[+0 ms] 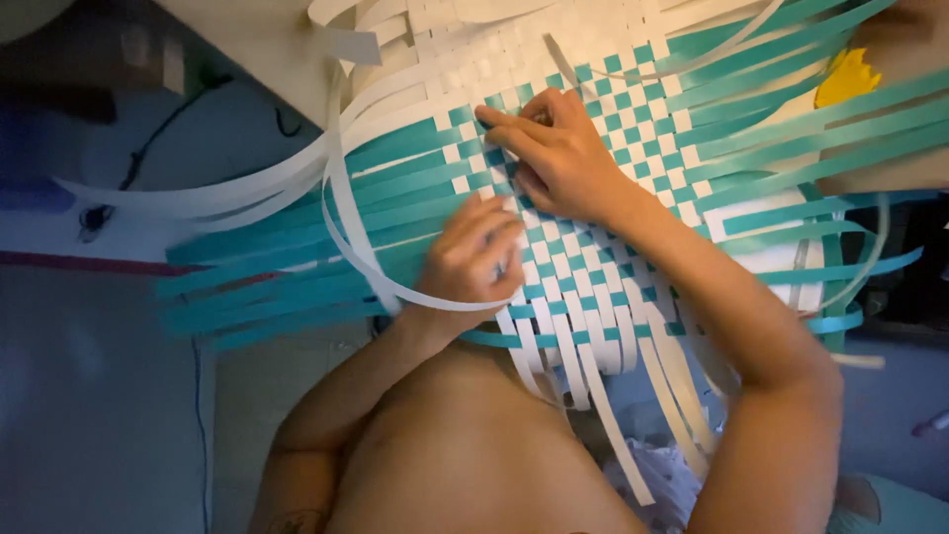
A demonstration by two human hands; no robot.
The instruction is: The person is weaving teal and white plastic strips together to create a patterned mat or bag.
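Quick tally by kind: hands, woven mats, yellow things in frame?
Hands: 2, left hand and right hand, both on the weave
Woven mat of teal and white strips: 1
Yellow object: 1
Total: 4

A half-woven mat (583, 247) of teal and white paper strips lay flat, checkered at centre, loose strip ends (267, 267) fanning outward unwoven.
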